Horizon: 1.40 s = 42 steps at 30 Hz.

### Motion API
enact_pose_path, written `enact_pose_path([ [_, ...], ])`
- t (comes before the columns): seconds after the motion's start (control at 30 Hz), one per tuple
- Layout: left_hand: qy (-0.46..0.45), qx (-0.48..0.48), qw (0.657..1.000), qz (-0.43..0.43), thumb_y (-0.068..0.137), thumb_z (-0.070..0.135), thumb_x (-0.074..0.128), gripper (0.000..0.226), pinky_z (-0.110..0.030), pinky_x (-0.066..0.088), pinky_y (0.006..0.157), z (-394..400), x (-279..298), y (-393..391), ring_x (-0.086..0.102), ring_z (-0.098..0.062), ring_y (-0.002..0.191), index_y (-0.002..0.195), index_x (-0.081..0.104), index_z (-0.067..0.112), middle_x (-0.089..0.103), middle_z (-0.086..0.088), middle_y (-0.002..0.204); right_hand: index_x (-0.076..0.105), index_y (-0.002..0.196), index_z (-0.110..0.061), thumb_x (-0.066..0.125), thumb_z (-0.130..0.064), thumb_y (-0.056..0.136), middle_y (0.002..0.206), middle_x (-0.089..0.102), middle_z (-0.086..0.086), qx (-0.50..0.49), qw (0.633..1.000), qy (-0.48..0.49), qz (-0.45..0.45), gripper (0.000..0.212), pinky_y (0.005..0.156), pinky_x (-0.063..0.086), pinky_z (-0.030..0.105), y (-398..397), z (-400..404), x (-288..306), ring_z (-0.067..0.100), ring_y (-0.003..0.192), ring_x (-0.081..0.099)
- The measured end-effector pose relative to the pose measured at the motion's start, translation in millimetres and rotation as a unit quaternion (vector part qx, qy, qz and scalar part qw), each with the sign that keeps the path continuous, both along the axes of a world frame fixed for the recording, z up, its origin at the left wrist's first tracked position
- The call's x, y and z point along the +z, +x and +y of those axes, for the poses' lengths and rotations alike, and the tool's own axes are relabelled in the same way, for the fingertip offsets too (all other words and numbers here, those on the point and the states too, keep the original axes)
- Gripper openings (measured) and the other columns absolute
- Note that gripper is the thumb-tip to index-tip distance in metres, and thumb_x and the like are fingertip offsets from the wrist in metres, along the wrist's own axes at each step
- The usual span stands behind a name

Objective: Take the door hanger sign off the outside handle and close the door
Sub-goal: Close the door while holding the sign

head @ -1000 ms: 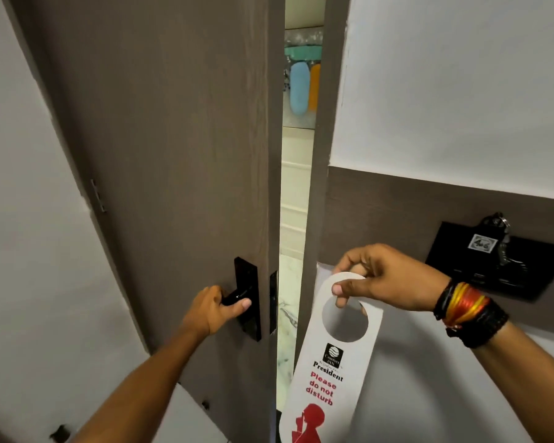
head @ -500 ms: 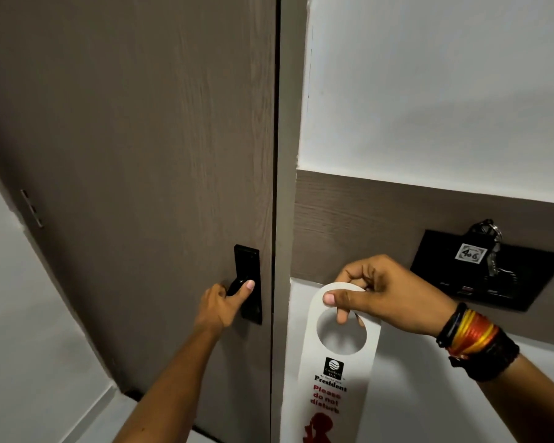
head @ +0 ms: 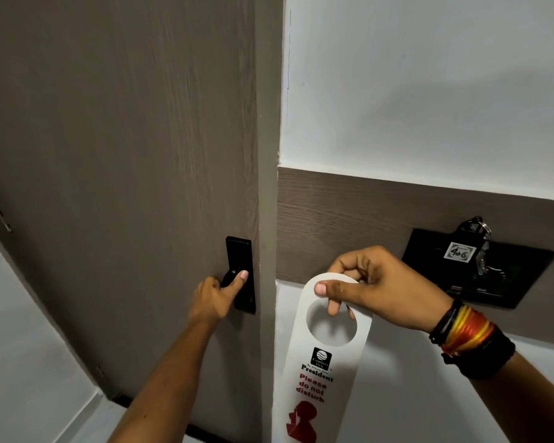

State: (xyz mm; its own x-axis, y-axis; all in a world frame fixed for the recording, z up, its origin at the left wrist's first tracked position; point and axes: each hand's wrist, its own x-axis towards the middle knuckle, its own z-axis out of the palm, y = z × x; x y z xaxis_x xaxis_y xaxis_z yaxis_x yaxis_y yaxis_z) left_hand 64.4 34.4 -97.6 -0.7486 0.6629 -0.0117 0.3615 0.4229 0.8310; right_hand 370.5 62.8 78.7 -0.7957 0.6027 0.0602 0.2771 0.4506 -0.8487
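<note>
Sign [head: 320,372] beside door [head: 119,155], key holder [head: 474,266] behind.

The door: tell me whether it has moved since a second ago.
Yes. The door has swung shut against the frame; the earlier gap beside the frame is gone. The left hand grips the handle.

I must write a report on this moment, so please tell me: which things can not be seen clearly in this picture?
Head view only:
- Door handle: mostly covered by the left hand, so its shape is unclear.
- Door hanger sign: its lower end is cut off by the bottom edge; its top is covered by the right hand.
- Keys on the black wall panel: dark and too small to count.
- Door latch: hidden in the closed seam.
</note>
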Motion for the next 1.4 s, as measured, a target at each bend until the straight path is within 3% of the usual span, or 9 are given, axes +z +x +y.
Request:
enact_pose_path([
  [0.3,-0.029,-0.012,0.998,0.054,0.084,0.069,0.064,0.060,-0.039,0.045,0.083,0,10,0,0.053,-0.030,0.091,0.078,0.052,0.011,0.055,-0.008,0.091,0.074,0.081,-0.014,0.076,-0.030,0.093,0.076,0.082,0.006,0.019,1.000,-0.004,0.011,0.020,0.060,0.041,0.038,-15,6,-2,0.025,0.058,0.057],
  [0.47,-0.069,-0.035,0.985,0.152,0.054,0.096,0.045,0.081,-0.037,0.043,0.071,-2,24,-8,0.056,-0.030,0.078,0.062,0.044,0.015,0.046,0.002,0.067,0.075,0.082,-0.012,0.076,-0.029,0.092,0.077,0.082,0.007,0.028,0.999,-0.008,0.025,0.020,0.064,0.046,0.041,-23,6,-3,0.027,0.060,0.061],
  [0.67,-0.154,-0.097,0.909,0.375,0.046,0.102,0.035,0.091,-0.030,0.037,0.054,-1,47,-32,0.052,-0.026,0.053,0.047,0.047,0.012,0.047,0.001,0.048,0.075,0.080,-0.013,0.076,-0.029,0.093,0.076,0.082,0.005,0.013,1.000,-0.001,0.025,0.020,0.063,0.047,0.032,-22,-10,-15,0.023,0.060,0.061],
  [0.9,-0.199,-0.106,0.868,0.442,0.077,0.093,0.034,0.090,-0.042,0.046,0.086,-29,71,-5,0.065,-0.032,0.094,0.088,0.073,0.012,0.073,-0.011,0.093,0.077,0.086,-0.007,0.074,-0.023,0.094,0.081,0.081,0.014,-0.032,0.997,0.003,0.076,0.019,0.058,0.053,0.026,-27,-34,-17,0.022,0.061,0.064],
  [0.97,-0.056,-0.110,0.913,0.388,0.094,0.073,0.038,0.066,-0.045,0.047,0.095,-59,70,18,0.061,-0.032,0.108,0.111,0.066,0.015,0.070,-0.009,0.111,0.077,0.088,-0.001,0.074,-0.020,0.094,0.081,0.080,0.019,-0.035,0.995,-0.001,0.097,0.020,0.060,0.054,0.024,-28,-36,-11,0.021,0.061,0.063],
  [1.03,0.108,-0.160,0.959,0.208,0.100,0.054,0.044,0.043,-0.045,0.053,0.099,-92,73,47,0.065,-0.024,0.110,0.116,0.066,0.021,0.073,-0.001,0.113,0.076,0.089,0.002,0.074,-0.015,0.094,0.073,0.077,0.017,-0.049,0.991,-0.015,0.124,0.018,0.057,0.055,0.022,-29,-36,-2,0.018,0.056,0.062],
  [1.13,0.152,-0.258,0.953,-0.041,0.105,0.035,0.051,0.030,-0.036,0.060,0.092,-139,83,85,0.072,-0.013,0.107,0.113,0.074,0.017,0.079,0.001,0.111,0.074,0.094,0.010,0.075,-0.014,0.094,0.067,0.073,0.009,-0.073,0.984,-0.027,0.158,0.024,0.050,0.054,0.019,-34,-38,11,0.010,0.047,0.060],
  [1.23,0.183,-0.296,0.934,-0.080,0.103,0.016,0.058,0.021,-0.019,0.057,0.076,-160,88,98,0.076,-0.010,0.097,0.110,0.074,0.004,0.082,-0.004,0.108,0.074,0.095,0.010,0.076,-0.017,0.093,0.065,0.072,0.007,-0.081,0.982,0.000,0.173,0.026,0.051,0.054,0.021,-41,-41,23,0.011,0.048,0.060],
  [1.4,0.245,-0.291,0.919,-0.102,0.101,0.013,0.059,0.021,-0.023,0.060,0.074,-161,107,101,0.079,-0.019,0.093,0.107,0.075,0.000,0.083,-0.009,0.104,0.075,0.104,-0.001,0.077,-0.028,0.092,0.084,0.080,0.009,-0.089,0.971,0.005,0.221,0.030,0.065,0.059,0.022,-35,-59,40,0.016,0.072,0.071],
])
